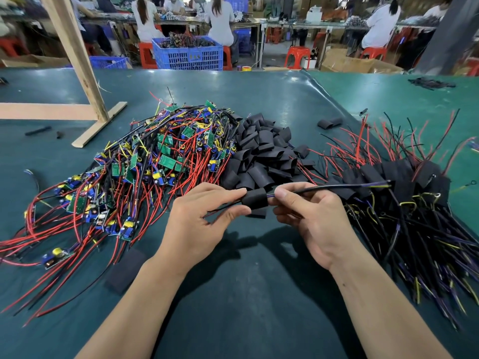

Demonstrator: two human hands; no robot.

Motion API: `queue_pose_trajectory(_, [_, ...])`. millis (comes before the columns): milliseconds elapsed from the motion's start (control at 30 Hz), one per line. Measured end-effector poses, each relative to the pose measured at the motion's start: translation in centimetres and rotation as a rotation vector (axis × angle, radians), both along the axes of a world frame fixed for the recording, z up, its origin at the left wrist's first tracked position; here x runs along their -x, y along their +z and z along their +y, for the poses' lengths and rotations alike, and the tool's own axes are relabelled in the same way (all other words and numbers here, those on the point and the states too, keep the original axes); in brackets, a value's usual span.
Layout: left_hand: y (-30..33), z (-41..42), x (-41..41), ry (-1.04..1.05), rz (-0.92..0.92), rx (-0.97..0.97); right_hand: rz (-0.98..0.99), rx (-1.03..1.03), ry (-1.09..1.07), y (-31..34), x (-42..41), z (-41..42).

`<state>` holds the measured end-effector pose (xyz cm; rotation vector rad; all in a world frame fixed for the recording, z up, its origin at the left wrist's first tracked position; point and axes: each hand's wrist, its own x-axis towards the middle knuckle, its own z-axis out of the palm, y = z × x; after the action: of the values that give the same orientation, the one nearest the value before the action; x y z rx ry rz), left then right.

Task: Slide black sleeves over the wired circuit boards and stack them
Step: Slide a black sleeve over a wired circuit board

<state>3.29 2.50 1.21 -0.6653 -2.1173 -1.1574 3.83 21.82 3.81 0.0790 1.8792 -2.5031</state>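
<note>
Green matting covers the table (259, 104), and the biggest thing on it is the heap of bare wired circuit boards (145, 161) at left, red and black leads trailing toward the near edge. To the right lies the stack of sleeved boards (404, 182), dark bodies bunched together, wires fanned out. Between the two sits the pile of loose black sleeves (261, 151).

At the centre, just above the table, both hands work one piece. The left hand (204, 218) pinches the near end of a black sleeve (255, 199) between thumb and fingers. The right hand (313, 216) pinches the wire bundle (337, 187) just where it leaves the sleeve's far end, the leads running on to the right over the finished stack. Whether the board is fully inside the sleeve cannot be told.

To do this step well, I would keep the sleeve steady with the left hand and draw the wires straight along the sleeve's axis, not at an angle, so no component snags the rim, then centre the board before laying it on the right-hand stack.

Beyond the table a blue crate (188, 51) holds more tangled wiring.
</note>
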Motion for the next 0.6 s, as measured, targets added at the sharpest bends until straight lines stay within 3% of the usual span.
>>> queue_pose_trajectory(600, [-0.36, -0.02, 0.02, -0.026, -0.028, -0.038, -0.005, 0.096, 0.059, -0.12, -0.18, -0.45])
